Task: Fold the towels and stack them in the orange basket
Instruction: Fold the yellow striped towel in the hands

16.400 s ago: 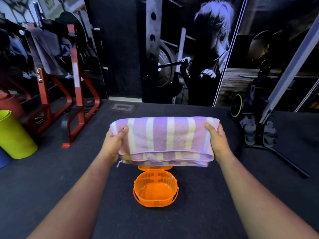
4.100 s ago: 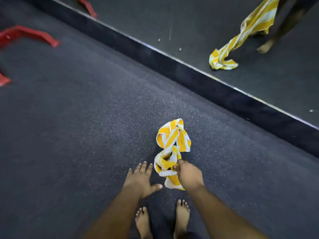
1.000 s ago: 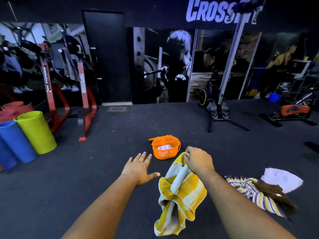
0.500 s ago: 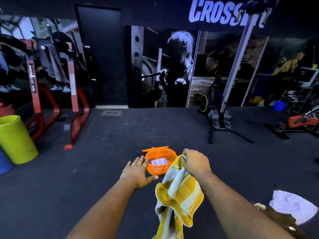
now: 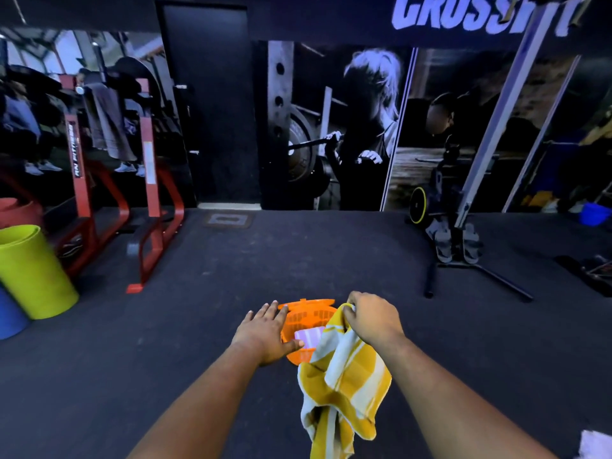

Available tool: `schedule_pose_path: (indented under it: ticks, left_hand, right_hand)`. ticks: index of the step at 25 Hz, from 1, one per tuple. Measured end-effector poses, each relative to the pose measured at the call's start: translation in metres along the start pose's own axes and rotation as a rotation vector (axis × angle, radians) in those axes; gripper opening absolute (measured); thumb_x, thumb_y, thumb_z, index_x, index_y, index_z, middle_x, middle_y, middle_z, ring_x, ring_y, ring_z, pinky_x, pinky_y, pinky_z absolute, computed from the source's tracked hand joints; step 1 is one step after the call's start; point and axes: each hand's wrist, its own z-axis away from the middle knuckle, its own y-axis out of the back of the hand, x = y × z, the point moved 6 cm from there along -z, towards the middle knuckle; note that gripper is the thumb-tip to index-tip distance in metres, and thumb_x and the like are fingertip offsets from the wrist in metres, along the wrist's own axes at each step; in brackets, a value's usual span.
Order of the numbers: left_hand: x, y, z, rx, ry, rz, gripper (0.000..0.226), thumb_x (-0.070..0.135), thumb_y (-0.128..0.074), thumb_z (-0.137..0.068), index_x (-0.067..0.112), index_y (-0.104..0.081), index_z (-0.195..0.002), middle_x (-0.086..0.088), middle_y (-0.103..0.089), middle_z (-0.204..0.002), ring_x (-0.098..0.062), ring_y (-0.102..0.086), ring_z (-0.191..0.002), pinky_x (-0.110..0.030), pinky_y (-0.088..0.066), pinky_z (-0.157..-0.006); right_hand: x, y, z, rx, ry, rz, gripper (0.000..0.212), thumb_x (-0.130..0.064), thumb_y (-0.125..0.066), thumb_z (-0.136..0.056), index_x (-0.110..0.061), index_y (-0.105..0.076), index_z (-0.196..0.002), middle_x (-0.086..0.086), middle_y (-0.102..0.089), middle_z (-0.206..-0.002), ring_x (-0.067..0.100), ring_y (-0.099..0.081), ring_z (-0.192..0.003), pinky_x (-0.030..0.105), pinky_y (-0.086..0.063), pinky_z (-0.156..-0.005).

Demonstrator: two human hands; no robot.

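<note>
So one purple towel (image 5: 308,336) is already folded in the orange basket (image 5: 304,321), just past the left hand (image 5: 265,332), whose fingers are spread and empty. The right hand (image 5: 372,318) pinches a yellow towel (image 5: 344,385) that hangs unfolded below its fingers, so folding that one comes next, I'd say.

Yellow with broad white stripes on the towel (image 5: 347,385); solid orange with a mesh pattern on the basket (image 5: 306,321), lilac and white bands on the folded towel (image 5: 308,336) inside. Dark speckled grey across the floor (image 5: 298,256), lime green on the rolled mat (image 5: 31,270), blue on the roll (image 5: 10,318) beside it. Red on the rack (image 5: 150,180), black on the door (image 5: 210,104), white on the wall lettering (image 5: 460,14).
</note>
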Motion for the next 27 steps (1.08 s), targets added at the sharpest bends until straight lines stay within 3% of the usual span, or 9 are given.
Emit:
schedule_pose_path:
  ticks: [6, 8, 10, 12, 16, 20, 22, 25, 27]
  left_hand:
    - [0.032, 0.014, -0.070, -0.014, 0.087, 0.054, 0.135, 0.096, 0.000, -0.048, 0.027, 0.004, -0.163, 0.001, 0.005, -0.171, -0.018, 0.002, -0.158, -0.045, -0.006, -0.127]
    - [0.041, 0.018, -0.088, -0.011, 0.102, 0.068, 0.121, 0.096, -0.011, -0.065, 0.027, -0.002, -0.163, 0.000, -0.003, -0.172, -0.019, -0.006, -0.158, -0.045, -0.012, -0.126]
    - [0.051, 0.020, -0.105, -0.013, 0.085, 0.101, 0.097, 0.086, -0.038, -0.084, 0.026, -0.024, -0.160, -0.003, -0.031, -0.164, -0.024, -0.030, -0.151, -0.043, -0.031, -0.118]
    - [0.062, 0.017, -0.124, -0.056, 0.019, 0.199, 0.077, 0.077, -0.054, -0.086, 0.027, -0.048, -0.144, 0.001, -0.058, -0.139, -0.021, -0.055, -0.129, -0.037, -0.046, -0.099]
    - [0.087, 0.021, -0.149, -0.053, -0.125, 0.564, 0.066, 0.068, -0.077, -0.073, 0.031, -0.062, -0.125, 0.017, -0.067, -0.105, -0.003, -0.065, -0.095, -0.028, -0.053, -0.088]
    - [0.096, 0.042, -0.170, 0.167, -0.161, 0.741, 0.011, 0.020, -0.061, -0.080, 0.026, -0.069, -0.086, 0.011, -0.068, -0.079, 0.003, -0.059, -0.073, -0.034, -0.050, -0.072]
    - [0.093, 0.052, -0.182, 0.249, -0.125, 0.827, 0.020, 0.012, -0.057, -0.083, 0.028, -0.060, -0.072, 0.018, -0.062, -0.069, 0.006, -0.054, -0.067, -0.033, -0.045, -0.068]
    - [0.090, 0.062, -0.204, 0.328, -0.057, 0.890, 0.015, 0.014, -0.055, -0.087, 0.020, -0.058, -0.073, 0.011, -0.061, -0.069, -0.002, -0.053, -0.064, -0.035, -0.046, -0.065]
    - [0.090, 0.070, -0.215, 0.379, 0.024, 0.911, 0.018, 0.009, -0.055, -0.089, 0.017, -0.059, -0.073, 0.004, -0.063, -0.067, -0.010, -0.056, -0.062, -0.037, -0.048, -0.062]
  right_hand:
    - [0.051, -0.026, -0.092, -0.118, 0.148, -0.219, 0.019, -0.042, -0.053, -0.098, -0.027, -0.063, -0.105, -0.001, -0.060, -0.108, 0.025, -0.056, -0.110, 0.040, -0.050, -0.085]
    - [0.062, -0.031, -0.115, -0.145, 0.144, -0.317, 0.019, -0.044, -0.050, -0.100, -0.027, -0.059, -0.100, 0.002, -0.066, -0.101, 0.028, -0.062, -0.101, 0.039, -0.050, -0.079]
    - [0.069, -0.028, -0.135, -0.120, 0.118, -0.402, 0.022, -0.046, -0.047, -0.102, -0.026, -0.055, -0.098, 0.002, -0.068, -0.092, 0.029, -0.064, -0.091, 0.040, -0.051, -0.073]
    - [0.071, -0.018, -0.157, -0.064, 0.117, -0.474, 0.022, -0.045, -0.047, -0.102, -0.024, -0.052, -0.096, 0.003, -0.068, -0.091, 0.031, -0.064, -0.089, 0.042, -0.051, -0.073]
    - [0.075, 0.000, -0.196, 0.015, 0.105, -0.501, 0.019, -0.042, -0.046, -0.103, -0.028, -0.046, -0.090, 0.004, -0.066, -0.088, 0.032, -0.062, -0.087, 0.043, -0.052, -0.074]
    - [0.089, -0.007, -0.216, 0.015, 0.093, -0.468, 0.019, -0.042, -0.048, -0.102, -0.026, -0.047, -0.092, 0.003, -0.064, -0.085, 0.031, -0.062, -0.084, 0.045, -0.052, -0.072]
    - [0.101, -0.017, -0.223, -0.025, 0.074, -0.390, 0.016, -0.042, -0.050, -0.102, -0.026, -0.052, -0.096, 0.002, -0.066, -0.092, 0.029, -0.062, -0.089, 0.043, -0.052, -0.074]
    - [0.125, -0.038, -0.222, -0.092, 0.042, -0.286, 0.007, -0.033, -0.057, -0.097, -0.030, -0.059, -0.102, -0.001, -0.065, -0.106, 0.024, -0.063, -0.100, 0.037, -0.051, -0.080]
    - [0.137, -0.051, -0.215, -0.094, -0.005, -0.346, 0.007, -0.035, -0.063, -0.094, -0.029, -0.062, -0.097, -0.005, -0.068, -0.100, 0.021, -0.065, -0.094, 0.034, -0.052, -0.077]
